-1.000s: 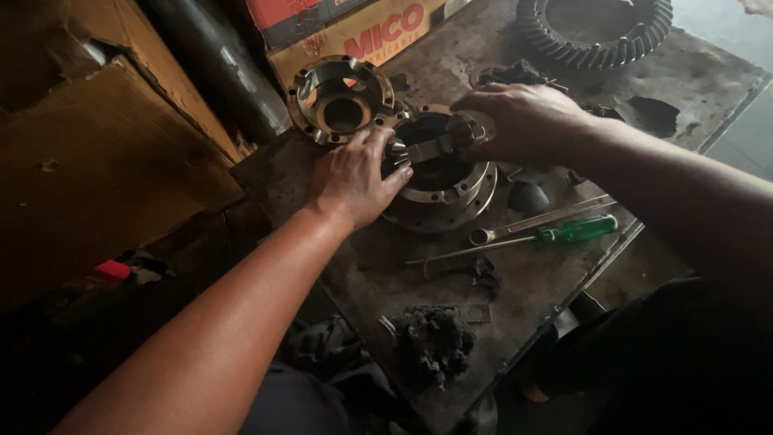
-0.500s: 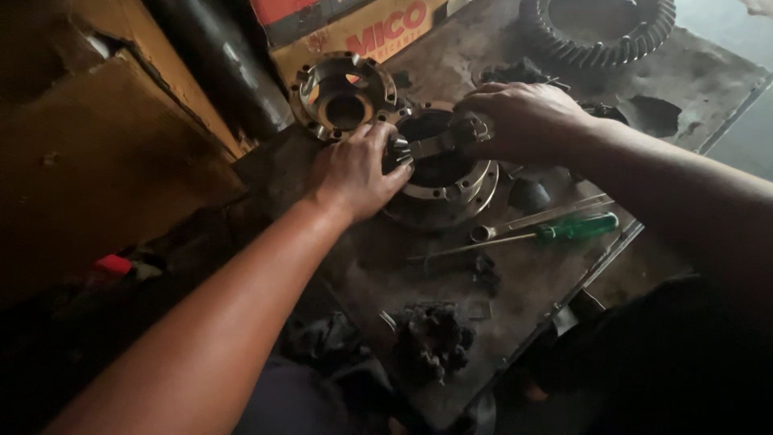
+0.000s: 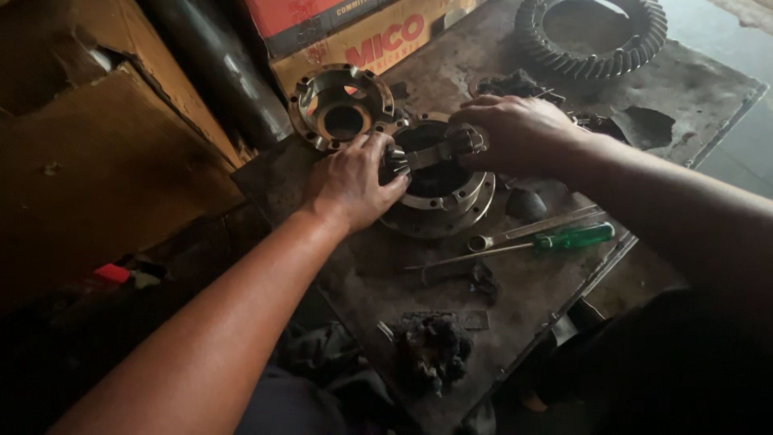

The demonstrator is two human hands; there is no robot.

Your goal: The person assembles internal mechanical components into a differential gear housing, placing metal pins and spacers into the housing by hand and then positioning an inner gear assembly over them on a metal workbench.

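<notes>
Right now both hands are busy with a round metal differential housing [image 3: 439,197] that sits on a stained, greasy steel worktable [image 3: 386,274], roughly at the table's middle. The left hand [image 3: 350,181] and the right hand [image 3: 515,133] each grip one end of a cross-shaped shaft with small gears [image 3: 431,153], holding it level across the open bore of the housing; the fingers are curled around the gear ends, so both hands are grasping, not released. Judging by this, the step in hand is lowering or lifting the gear cross at the mouth of the housing, and the next move seems to call for keeping the shaft level and its arms lined up with the notches in the rim, so nothing binds. The housing looks like bright, worn steel with a bolt-holed flange around a dark hollow centre, smeared with oil. Just beside it, toward the far left, lies a matching flanged half of the housing [image 3: 342,109], open side up. Near the front, a green-handled screwdriver [image 3: 555,239] and a thin wrench [image 3: 523,232] lie side by side. A large toothed ring gear [image 3: 592,36] rests at the far corner, well apart, and a clump of black grime [image 3: 435,350] lies near the table's near edge.
</notes>
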